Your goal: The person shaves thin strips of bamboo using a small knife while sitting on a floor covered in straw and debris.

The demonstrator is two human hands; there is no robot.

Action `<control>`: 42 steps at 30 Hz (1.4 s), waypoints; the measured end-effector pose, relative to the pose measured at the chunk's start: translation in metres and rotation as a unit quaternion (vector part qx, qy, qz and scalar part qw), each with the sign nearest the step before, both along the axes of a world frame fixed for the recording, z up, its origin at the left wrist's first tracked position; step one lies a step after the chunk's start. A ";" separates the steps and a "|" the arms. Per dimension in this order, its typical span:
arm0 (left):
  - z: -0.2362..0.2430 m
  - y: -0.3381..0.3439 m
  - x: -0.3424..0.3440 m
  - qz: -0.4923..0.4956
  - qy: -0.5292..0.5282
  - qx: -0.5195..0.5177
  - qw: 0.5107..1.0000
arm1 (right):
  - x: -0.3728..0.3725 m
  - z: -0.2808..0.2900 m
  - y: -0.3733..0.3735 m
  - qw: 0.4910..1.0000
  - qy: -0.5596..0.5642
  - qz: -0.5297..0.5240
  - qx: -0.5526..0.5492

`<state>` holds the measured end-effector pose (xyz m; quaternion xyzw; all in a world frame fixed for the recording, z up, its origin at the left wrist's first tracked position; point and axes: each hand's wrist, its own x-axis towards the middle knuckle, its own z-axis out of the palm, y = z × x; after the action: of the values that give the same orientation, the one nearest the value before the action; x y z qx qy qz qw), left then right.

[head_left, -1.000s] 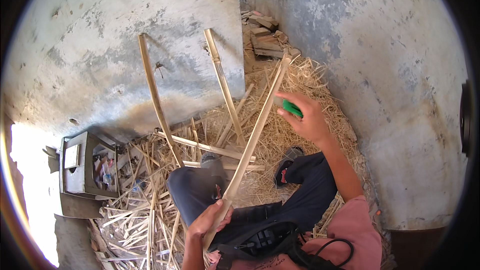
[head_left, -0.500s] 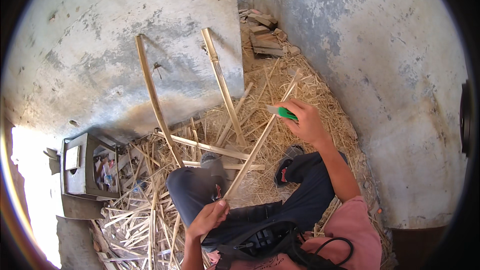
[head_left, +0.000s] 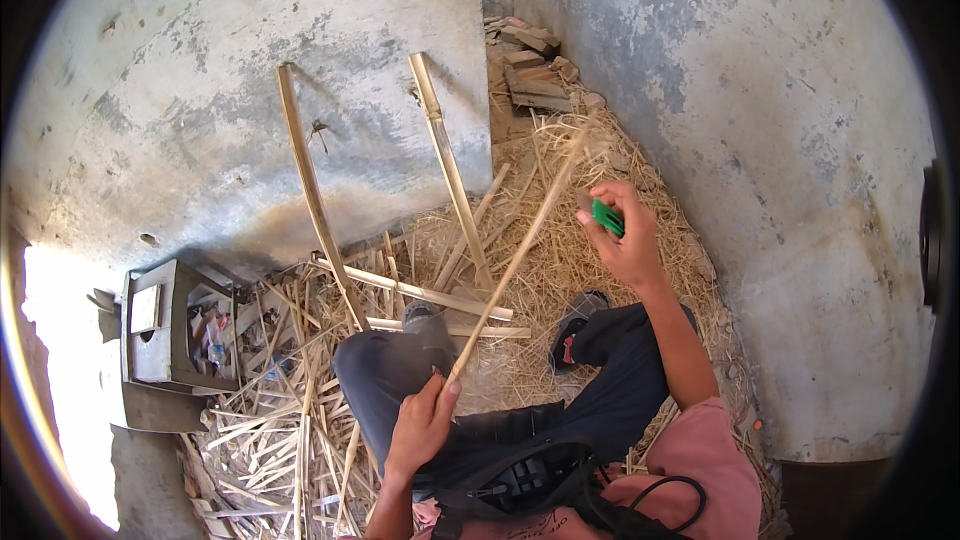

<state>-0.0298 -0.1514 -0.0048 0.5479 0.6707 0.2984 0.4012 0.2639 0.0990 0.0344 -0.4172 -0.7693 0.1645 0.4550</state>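
Some dark lettering (head_left: 546, 523) marks the pink shirt (head_left: 715, 452), while the left hand (head_left: 420, 430) grips the near end of a bamboo strip (head_left: 518, 265) slanting away over the shavings (head_left: 630, 165), and the right hand (head_left: 632, 243) pinches a green-handled blade (head_left: 608, 219) near the strip, apart from it.

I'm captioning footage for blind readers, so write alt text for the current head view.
A bare left hand grips a long, thin, pale bamboo-like strip, while the right hand holds a green-handled knife just right of the strip, not touching it. Two tan slats lean against a weathered grey-white wall, and loose, straw-like shavings lie heaped below.
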 end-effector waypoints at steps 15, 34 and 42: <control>0.016 0.030 0.020 0.000 -0.166 -0.027 0.986 | -0.043 -0.024 -0.054 0.969 -0.115 0.219 0.019; 0.022 0.042 0.041 0.015 0.144 0.116 0.983 | -0.053 -0.029 -0.062 0.961 -0.077 0.264 0.003; 0.026 0.041 0.042 0.035 0.146 0.109 0.983 | -0.057 -0.023 -0.064 0.969 -0.082 0.232 0.023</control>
<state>0.0122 -0.1105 0.0216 0.6022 0.7043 0.3000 0.2265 0.2070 0.0347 0.0115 -0.2289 -0.8834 0.2130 0.3491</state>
